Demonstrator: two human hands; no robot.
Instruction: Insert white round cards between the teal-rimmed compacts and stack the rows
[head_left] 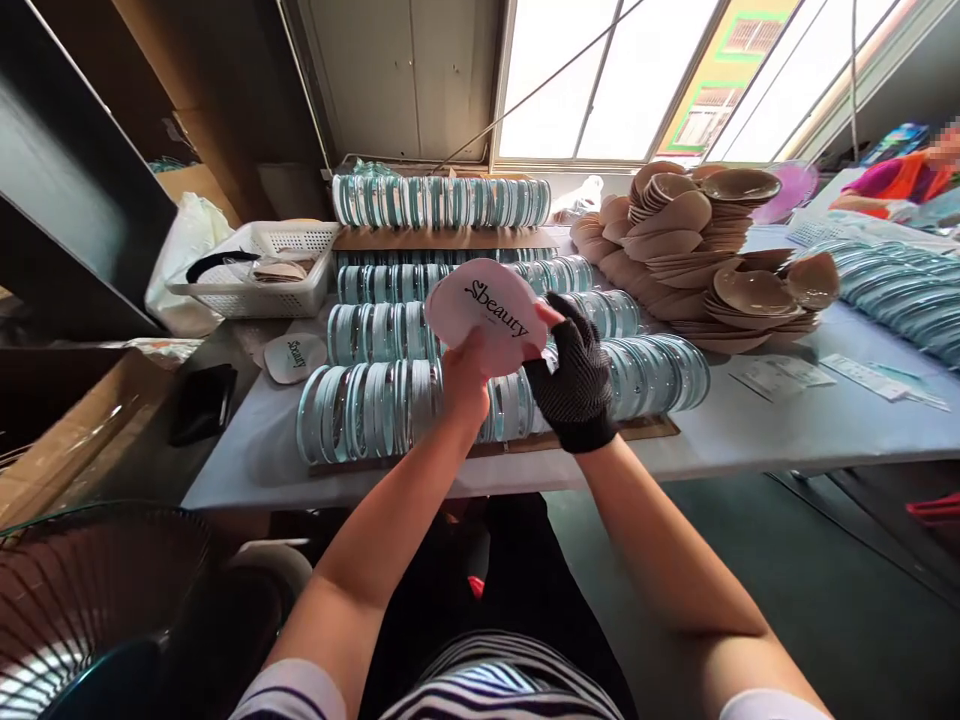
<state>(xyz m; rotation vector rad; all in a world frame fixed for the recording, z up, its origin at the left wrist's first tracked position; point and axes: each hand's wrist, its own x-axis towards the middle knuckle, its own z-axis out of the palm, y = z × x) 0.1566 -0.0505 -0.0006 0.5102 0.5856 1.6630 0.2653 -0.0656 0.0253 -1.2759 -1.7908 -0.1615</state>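
Note:
Both of my hands hold one white rounded card [486, 312] printed "Sbeauty" above the table. My bare left hand [463, 378] grips its lower left edge. Its right edge is pinched by my right hand [576, 378], which wears a black dotted fingerless glove. Under the card lie rows of clear round teal-tinted cases [375, 405] standing on edge on a wooden board [651, 428]. Another white "Sbeauty" card [295, 356] lies flat on the table to the left.
Beige cup-shaped pads [701, 250] are heaped at the back right. A white plastic basket [259, 268] and a white bag [184, 255] stand at the left, a black pouch [202, 400] near them. A fan grille [97, 600] is low left. Another person [911, 175] sits far right.

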